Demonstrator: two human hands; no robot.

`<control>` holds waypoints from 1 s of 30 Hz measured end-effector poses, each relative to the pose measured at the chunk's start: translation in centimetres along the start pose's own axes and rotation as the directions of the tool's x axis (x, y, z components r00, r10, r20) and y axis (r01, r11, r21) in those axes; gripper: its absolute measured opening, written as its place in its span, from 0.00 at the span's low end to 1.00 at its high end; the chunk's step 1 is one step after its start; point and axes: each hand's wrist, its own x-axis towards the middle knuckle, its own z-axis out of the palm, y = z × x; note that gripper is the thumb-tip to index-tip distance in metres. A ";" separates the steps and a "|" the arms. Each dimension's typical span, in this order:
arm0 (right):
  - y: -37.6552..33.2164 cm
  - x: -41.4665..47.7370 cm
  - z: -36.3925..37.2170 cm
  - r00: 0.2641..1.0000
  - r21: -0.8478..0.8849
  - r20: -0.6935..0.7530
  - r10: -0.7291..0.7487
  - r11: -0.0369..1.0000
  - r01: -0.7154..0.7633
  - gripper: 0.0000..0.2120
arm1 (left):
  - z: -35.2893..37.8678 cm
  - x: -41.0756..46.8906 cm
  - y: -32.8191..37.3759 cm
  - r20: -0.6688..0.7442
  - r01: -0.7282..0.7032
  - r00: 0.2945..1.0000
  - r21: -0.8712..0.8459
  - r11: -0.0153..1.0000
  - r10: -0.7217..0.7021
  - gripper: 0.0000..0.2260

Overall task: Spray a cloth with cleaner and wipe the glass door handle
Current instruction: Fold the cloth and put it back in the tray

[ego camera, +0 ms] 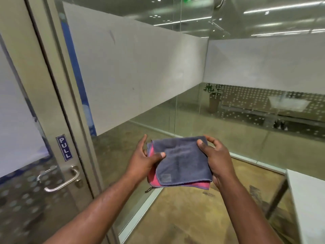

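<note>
A folded cloth [182, 164], grey on top with a pink side showing underneath, is held flat in front of me at mid-frame. My left hand [144, 161] grips its left edge with the thumb on top. My right hand [216, 159] pinches its upper right corner and supports the right side. The metal lever door handle [61, 182] sits on the glass door frame at the lower left, well left of both hands. No cleaner bottle is in view.
A blue "PULL" sign [64, 147] is fixed above the handle. Glass partitions with frosted bands run ahead and to the right. A white table [309, 199] with a dark leg stands at the lower right. A potted plant [213, 97] stands behind the glass.
</note>
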 end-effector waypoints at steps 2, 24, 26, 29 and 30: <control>-0.9 -0.5 -3.7 1.000 -0.030 0.016 -0.003 1.000 0.003 0.15 | 3.9 -0.5 -0.2 0.038 -0.051 0.998 0.148 0.988 0.046 0.48; -5.4 -9.6 -37.5 0.979 0.025 -0.157 0.129 0.992 -0.127 0.27 | 39.7 -7.0 2.5 0.762 0.391 0.639 -0.205 0.897 -0.105 0.24; -5.3 -10.0 -38.6 0.976 -0.003 -0.210 0.062 0.998 -0.064 0.29 | 41.8 -7.1 2.2 0.788 0.426 0.603 -0.189 0.885 -0.122 0.23; -5.8 -9.9 -41.3 0.914 0.012 -0.405 0.011 1.000 -0.006 0.31 | 45.3 -6.7 1.3 0.779 0.411 0.613 -0.172 0.895 -0.132 0.17; -5.9 -9.7 -42.0 0.878 -0.025 -0.478 -0.002 1.000 -0.012 0.32 | 46.3 -6.4 1.1 0.755 0.376 0.644 -0.169 0.911 -0.126 0.15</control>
